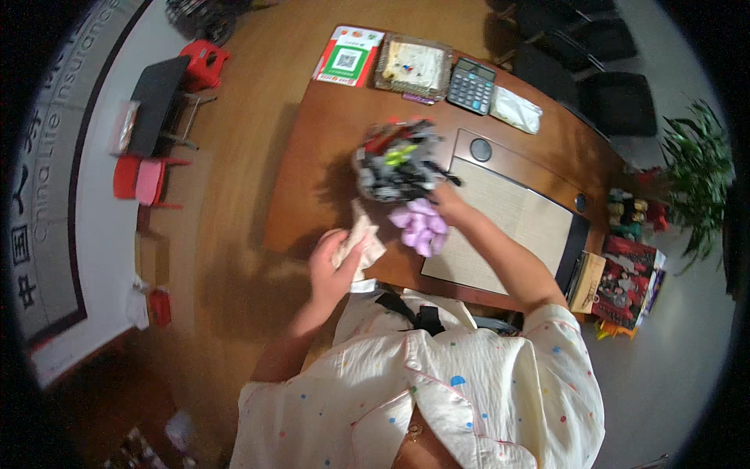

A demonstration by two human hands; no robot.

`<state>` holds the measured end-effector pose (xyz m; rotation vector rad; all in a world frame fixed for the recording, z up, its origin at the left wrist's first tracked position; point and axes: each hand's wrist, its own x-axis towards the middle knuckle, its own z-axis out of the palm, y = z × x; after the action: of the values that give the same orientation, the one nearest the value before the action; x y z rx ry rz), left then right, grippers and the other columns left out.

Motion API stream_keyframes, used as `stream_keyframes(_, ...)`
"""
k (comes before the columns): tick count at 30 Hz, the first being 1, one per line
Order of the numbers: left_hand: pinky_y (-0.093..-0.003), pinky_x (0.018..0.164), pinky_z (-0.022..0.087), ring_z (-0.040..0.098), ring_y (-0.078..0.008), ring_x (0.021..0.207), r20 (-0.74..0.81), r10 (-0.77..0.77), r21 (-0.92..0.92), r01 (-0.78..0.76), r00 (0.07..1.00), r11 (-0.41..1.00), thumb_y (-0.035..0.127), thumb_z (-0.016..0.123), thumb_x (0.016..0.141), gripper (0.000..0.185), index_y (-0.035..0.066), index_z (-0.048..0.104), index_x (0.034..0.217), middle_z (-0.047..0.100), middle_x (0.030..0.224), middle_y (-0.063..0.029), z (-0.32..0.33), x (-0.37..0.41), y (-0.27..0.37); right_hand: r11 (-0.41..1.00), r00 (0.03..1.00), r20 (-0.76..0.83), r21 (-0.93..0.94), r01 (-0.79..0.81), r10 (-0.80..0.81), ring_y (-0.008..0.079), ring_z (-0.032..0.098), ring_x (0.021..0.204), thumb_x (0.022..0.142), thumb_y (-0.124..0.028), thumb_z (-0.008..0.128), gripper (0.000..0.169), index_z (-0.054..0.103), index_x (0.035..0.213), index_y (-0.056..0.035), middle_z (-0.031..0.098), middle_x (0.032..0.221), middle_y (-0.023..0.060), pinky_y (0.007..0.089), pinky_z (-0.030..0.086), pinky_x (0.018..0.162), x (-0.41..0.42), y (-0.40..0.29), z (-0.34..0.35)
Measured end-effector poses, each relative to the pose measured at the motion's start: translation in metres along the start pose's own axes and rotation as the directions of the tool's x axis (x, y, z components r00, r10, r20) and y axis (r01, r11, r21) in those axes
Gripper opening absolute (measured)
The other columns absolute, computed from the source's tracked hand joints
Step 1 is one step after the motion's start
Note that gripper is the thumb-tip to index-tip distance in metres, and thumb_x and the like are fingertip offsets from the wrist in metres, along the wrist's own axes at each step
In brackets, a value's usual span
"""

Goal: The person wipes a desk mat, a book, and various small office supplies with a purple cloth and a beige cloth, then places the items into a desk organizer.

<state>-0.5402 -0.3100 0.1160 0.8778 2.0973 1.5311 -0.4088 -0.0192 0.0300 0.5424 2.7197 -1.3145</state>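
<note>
My left hand is closed around a crumpled pale cream cloth near the desk's front left edge. Above the desk, my right hand reaches to the lower right side of a blurred toy model of grey, black, red and lime-green parts. The model hides most of the fingers, and they seem to grip it. A bunched light purple cloth lies just below the model, close to my right wrist; whether it hangs or rests on the desk I cannot tell.
On the wooden desk a sign with a printed code, a clear plastic tray, a calculator and a white packet line the far edge. A beige desk mat lies at the right. Black chairs stand beyond the desk.
</note>
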Motion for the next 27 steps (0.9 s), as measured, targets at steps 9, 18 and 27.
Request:
stream_keyframes(9, -0.0335, 0.093, 0.049, 0.062, -0.0179, 0.103, -0.058, -0.304, -0.186, 0.288, 0.951, 0.939, 0.012, 0.070, 0.096, 0.029, -0.006, 0.064, 0.118, 0.066, 0.110, -0.0089, -0.039, -0.028, -0.016, 0.769, 0.774, -0.004, 0.119, -0.628, 0.633, 0.0428, 0.070, 0.109, 0.094, -0.028, 0.051, 0.041, 0.069, 0.117, -0.0002, 0.070, 0.118, 0.0283, 0.0511, 0.057, 0.090, 0.080, -0.090, 0.044)
stream_keyframes(18, -0.0345, 0.092, 0.049, 0.062, -0.0182, 0.100, -0.069, -0.267, -0.072, 0.262, 0.961, 0.962, 0.014, 0.067, 0.098, 0.029, -0.006, 0.065, 0.119, 0.069, 0.109, -0.0096, -0.018, -0.060, 0.009, 0.864, 0.875, -0.112, 0.255, -0.433, 0.472, 0.0456, 0.070, 0.103, 0.092, -0.040, 0.055, 0.050, 0.073, 0.103, 0.0060, 0.071, 0.108, 0.0317, 0.0504, 0.055, 0.092, 0.073, -0.072, 0.060)
stream_keyframes(27, -0.0346, 0.091, 0.050, 0.064, -0.0190, 0.099, 0.099, -0.298, 0.063, 0.292, 0.950, 0.954, 0.013, 0.068, 0.096, 0.027, -0.004, 0.066, 0.116, 0.070, 0.107, -0.0103, 0.033, -0.046, 0.049, 0.685, 0.926, -0.096, 0.701, -0.199, 0.366, 0.0240, 0.070, 0.095, 0.096, -0.044, 0.064, 0.043, 0.077, 0.103, -0.0031, 0.077, 0.100, 0.0138, 0.0385, 0.053, 0.088, -0.082, -0.045, 0.052)
